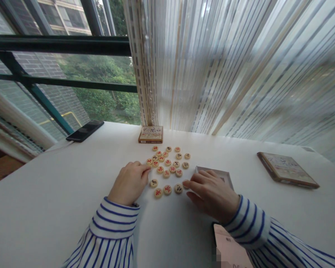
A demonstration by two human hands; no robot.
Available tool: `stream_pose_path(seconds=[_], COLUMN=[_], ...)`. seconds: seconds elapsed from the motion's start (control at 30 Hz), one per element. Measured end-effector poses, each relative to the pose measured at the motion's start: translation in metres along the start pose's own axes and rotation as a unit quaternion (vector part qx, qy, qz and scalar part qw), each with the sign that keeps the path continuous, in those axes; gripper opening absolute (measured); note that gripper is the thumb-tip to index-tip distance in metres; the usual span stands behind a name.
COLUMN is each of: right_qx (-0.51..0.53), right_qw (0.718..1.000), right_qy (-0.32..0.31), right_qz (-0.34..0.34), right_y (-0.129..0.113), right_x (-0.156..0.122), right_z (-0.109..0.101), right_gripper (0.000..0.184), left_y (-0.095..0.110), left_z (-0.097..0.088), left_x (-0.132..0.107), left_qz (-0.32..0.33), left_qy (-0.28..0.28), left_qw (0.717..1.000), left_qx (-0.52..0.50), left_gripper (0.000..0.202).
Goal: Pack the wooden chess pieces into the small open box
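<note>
Plainly, chess pieces (167,167): round wooden discs, red and black marks facing up, lying loose in one cluster at the middle of the counter (44,193); a short row of four sits nearest the person.
Left hand (130,183): loosely curled, knuckles up, clamped on nothing; its fingertips touch the disc at the cluster's left edge (149,161).
Right hand (212,194): flat and unclenched, fingers together and pointing left, tips just beside the near row's end disc (178,188); it grips nothing.
Done, by my reading: every disc in view is out on the counter and turned face up.
Left, by my reading: no ordered layout shows; the discs are bunched, colours mixed.
Small box (150,134): closed, beyond the cluster, by the curtain.
Shallow tray (225,175): partly under the right hand; its contents cannot be told.
Flat box (287,170): well apart, far right.
Phone (85,130): far left corner.
</note>
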State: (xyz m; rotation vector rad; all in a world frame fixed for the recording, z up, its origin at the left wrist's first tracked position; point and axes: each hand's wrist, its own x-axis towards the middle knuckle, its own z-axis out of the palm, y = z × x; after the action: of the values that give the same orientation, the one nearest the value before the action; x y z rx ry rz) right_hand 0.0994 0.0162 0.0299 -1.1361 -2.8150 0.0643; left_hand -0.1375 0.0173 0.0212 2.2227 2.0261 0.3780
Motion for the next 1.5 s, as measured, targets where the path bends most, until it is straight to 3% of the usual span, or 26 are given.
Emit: stream_pose_path(seconds=[0.2,0.5,0.67,0.8,0.93,1.1,1.3,1.5], right_qx=[-0.009,-0.019,-0.007,0.022,0.019,0.008,0.0,0.033], right_qw=[0.997,0.994,0.997,0.999,0.993,0.976,0.967,0.963], right_qy=[-0.078,-0.105,-0.073,0.005,0.117,0.215,0.256,0.265], right_qz=[0.005,0.002,0.0,0.022,0.027,0.015,-0.005,-0.022], right_y=[-0.007,-0.007,-0.007,-0.007,-0.008,-0.012,-0.011,-0.008], right_x=[0.017,0.028,0.026,0.014,-0.003,-0.027,-0.056,-0.073], right_z=[-0.001,0.0,-0.002,-0.004,-0.002,-0.006,-0.009,0.002], right_gripper=[0.024,0.014,0.012,0.015,0.015,0.014,0.01,0.017], left_y=[0.0,0.004,0.01,0.022,0.043,0.072,0.095,0.1], left_z=[-0.003,-0.005,-0.004,0.002,0.006,0.009,0.019,0.026], left_x=[0.0,-0.002,-0.002,-0.004,-0.013,-0.03,-0.046,-0.046], left_qz=[-0.057,-0.084,-0.068,-0.013,0.051,0.074,0.085,0.069], left_qy=[0.068,0.115,0.131,0.137,0.097,0.036,-0.058,-0.136], left_qw=[0.996,0.99,0.988,0.973,0.949,0.919,0.873,0.831], left_qx=[0.007,-0.01,-0.053,-0.186,-0.297,-0.385,-0.477,-0.535], left_gripper=[0.035,0.037,0.032,0.026,0.023,0.02,0.012,0.012])
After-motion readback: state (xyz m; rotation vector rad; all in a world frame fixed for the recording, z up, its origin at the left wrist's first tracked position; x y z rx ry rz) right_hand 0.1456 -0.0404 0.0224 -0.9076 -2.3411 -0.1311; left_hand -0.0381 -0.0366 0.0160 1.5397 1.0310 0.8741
